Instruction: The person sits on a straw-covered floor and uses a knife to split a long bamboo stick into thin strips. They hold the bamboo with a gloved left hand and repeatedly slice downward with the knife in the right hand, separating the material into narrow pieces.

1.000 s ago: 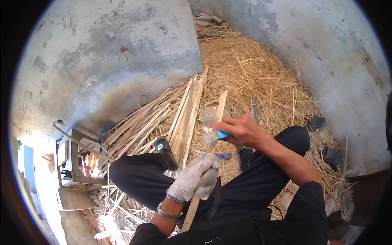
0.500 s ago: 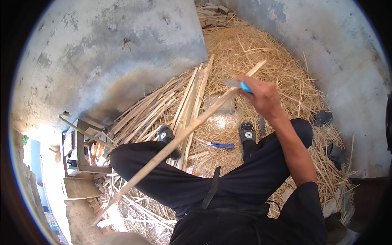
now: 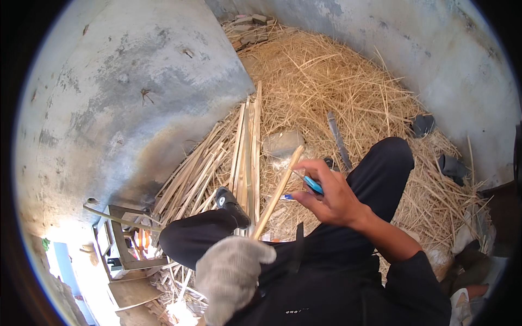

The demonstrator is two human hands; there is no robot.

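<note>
One pale wooden strip slants up over the middle of the floor, well in from the floor's edges, between my two legs. My two hands are both busy. My left hand, in one grey-white glove, is closed around the low end of the strip; its fingers are mostly hidden, so I cannot count them. My right hand is bare and holds one small knife with a blue handle, its blade pointing at the strip near the top end. I cannot tell if the blade touches the wood. One blue cutter peeks out past my right thumb. My left shoe is dark. Toward the floor's left edge, next to one grey wall, lies one big fan of sticks, too many to count. One flat block sits just past the strip's tip, and one long grey blade lies on the straw to the right. Two dark round things rest near the floor's right edge. One pile of bricks fills the far corner. One wooden frame stands by the left edge.
</note>
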